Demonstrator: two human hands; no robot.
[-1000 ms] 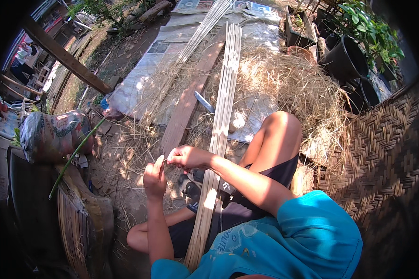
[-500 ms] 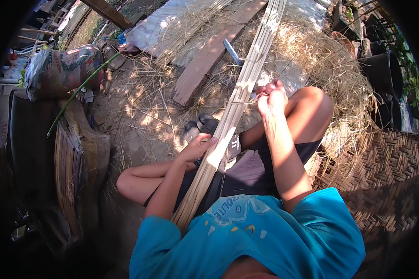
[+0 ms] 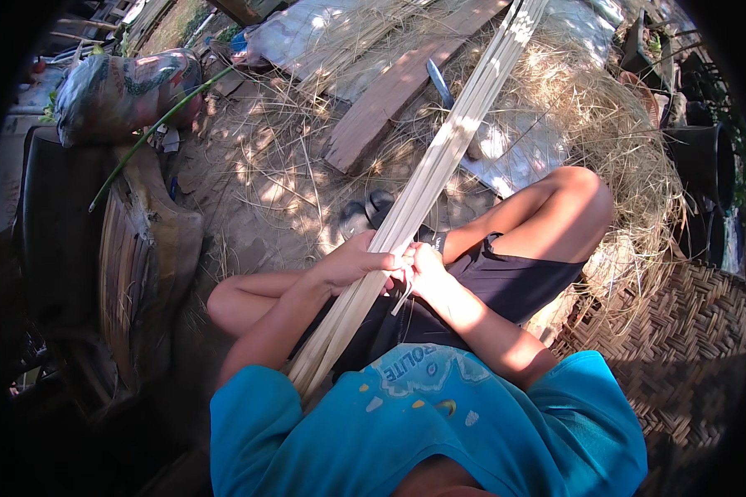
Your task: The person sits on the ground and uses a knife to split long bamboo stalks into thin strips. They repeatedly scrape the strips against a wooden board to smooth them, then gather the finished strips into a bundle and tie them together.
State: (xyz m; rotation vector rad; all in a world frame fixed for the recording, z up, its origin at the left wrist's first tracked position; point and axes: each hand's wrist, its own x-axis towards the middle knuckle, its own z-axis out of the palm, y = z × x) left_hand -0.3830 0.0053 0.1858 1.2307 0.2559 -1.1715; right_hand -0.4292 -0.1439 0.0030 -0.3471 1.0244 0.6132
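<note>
A bundle of long, pale split-bamboo strips (image 3: 448, 145) slants across my lap, from under my left arm up to the far right. My left hand (image 3: 358, 263) is closed around it, thumb on top. Right beside it my right hand (image 3: 425, 267) is pressed to the bundle's right edge, its fingers pinched on a thin tie strip (image 3: 403, 296). A loose end of this tie hangs down toward my shorts. Where the tie meets the bundle is partly hidden by my fingers.
A brown plank (image 3: 389, 103) lies ahead, with a blue-grey blade (image 3: 440, 84) at its right. Dry straw (image 3: 613, 149) is heaped at the right, by a woven mat (image 3: 663, 340). At the left are a stuffed sack (image 3: 128, 93), a green stalk (image 3: 153, 131) and a log (image 3: 162, 240).
My right hand has come down and left from above my knee to the bundle beside my left hand. My left hand now wraps the bundle more fully. The view has shifted slightly.
</note>
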